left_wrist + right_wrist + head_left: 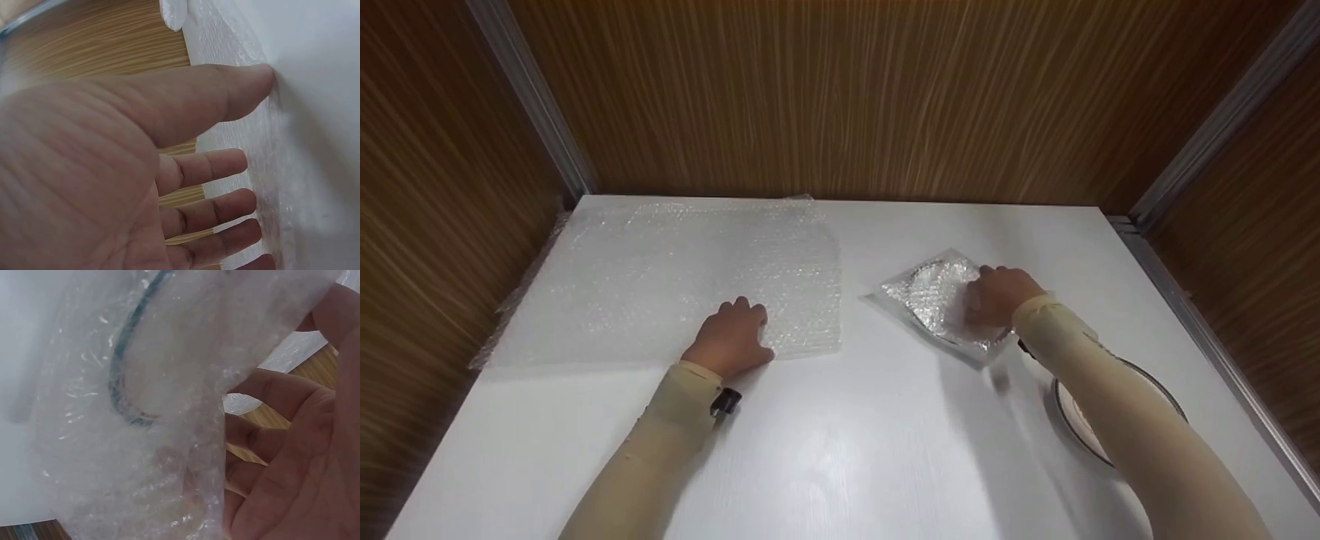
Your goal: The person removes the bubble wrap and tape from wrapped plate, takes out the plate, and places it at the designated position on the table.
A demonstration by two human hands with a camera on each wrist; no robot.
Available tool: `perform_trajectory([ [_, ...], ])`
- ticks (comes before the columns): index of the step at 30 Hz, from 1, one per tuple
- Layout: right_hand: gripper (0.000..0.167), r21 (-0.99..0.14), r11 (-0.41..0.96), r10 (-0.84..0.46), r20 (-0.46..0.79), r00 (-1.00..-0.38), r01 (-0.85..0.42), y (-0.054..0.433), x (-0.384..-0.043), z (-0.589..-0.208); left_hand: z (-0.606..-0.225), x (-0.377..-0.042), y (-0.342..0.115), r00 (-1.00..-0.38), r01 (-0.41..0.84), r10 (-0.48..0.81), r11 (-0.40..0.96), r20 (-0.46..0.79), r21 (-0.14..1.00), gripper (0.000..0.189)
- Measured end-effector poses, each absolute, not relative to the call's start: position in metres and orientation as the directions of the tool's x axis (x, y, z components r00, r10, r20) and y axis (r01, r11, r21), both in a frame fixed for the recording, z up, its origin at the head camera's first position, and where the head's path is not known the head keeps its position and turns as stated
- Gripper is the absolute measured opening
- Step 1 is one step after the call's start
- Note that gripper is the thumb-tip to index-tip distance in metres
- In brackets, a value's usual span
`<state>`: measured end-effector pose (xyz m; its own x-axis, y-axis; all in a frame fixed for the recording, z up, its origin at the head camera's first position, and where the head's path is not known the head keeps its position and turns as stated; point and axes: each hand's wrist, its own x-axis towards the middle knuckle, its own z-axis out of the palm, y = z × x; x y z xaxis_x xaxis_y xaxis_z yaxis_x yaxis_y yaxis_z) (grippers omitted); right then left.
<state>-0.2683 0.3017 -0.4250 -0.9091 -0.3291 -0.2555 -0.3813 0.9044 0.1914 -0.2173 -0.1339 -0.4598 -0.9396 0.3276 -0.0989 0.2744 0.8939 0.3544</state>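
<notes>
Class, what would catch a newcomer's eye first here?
Probably the large, clear bubble-wrap sheet, spread on the left of the white tabletop, the left hand at its near edge. Then the round, dark-rimmed item in clear bubble wrap, right of centre, in the right hand. A round, dark-rimmed plate shows partly behind the beige right sleeve.

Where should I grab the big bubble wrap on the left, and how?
I'd pinch the bubble wrap by its near right corner, coming from the near side. It lies flat, and that corner sits uncovered on the white table, while its left end lies close to the brown wall. The left hand is near that corner.
</notes>
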Motion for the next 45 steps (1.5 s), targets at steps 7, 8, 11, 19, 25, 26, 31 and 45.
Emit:
perform_trajectory([
  [7,0.045,0.22,0.877,-0.378,-0.235,-0.896,-0.427,0.285,-0.245,-0.428,-0.458,-0.217,-0.131,-0.936,0.276,0.334,0.89,-0.108,0.363,0.047],
  [8,0.044,0.219,0.877,-0.376,-0.24,-0.895,-0.427,0.282,-0.243,-0.428,-0.458,-0.217,-0.131,-0.935,0.279,0.337,0.889,-0.107,0.362,0.046],
  [11,0.04,0.224,0.875,-0.377,-0.245,-0.893,-0.43,0.277,-0.238,-0.429,-0.457,-0.217,-0.132,-0.933,0.286,0.344,0.888,-0.106,0.361,0.044],
  [19,0.043,0.196,0.894,-0.366,-0.203,-0.908,-0.404,0.255,-0.212,-0.423,-0.454,-0.218,-0.132,-0.935,0.284,0.339,0.888,-0.099,0.362,0.048],
  [25,0.036,0.21,0.865,-0.425,-0.177,-0.888,-0.456,0.237,-0.189,-0.42,-0.454,-0.216,-0.131,-0.932,0.285,0.344,0.887,-0.109,0.362,0.047],
  [26,0.037,0.208,0.862,-0.432,-0.174,-0.885,-0.462,0.234,-0.186,-0.42,-0.454,-0.216,-0.131,-0.932,0.284,0.344,0.889,-0.114,0.359,0.048],
  [31,0.039,0.193,0.868,-0.427,-0.182,-0.886,-0.458,0.221,-0.17,-0.418,-0.453,-0.219,-0.13,-0.931,0.288,0.346,0.892,-0.117,0.348,0.049],
  [45,0.044,0.062,0.897,-0.359,-0.476,-0.803,-0.438,0.18,-0.135,-0.396,-0.45,-0.216,-0.129,-0.916,0.288,0.363,0.89,-0.168,0.353,0.053],
])
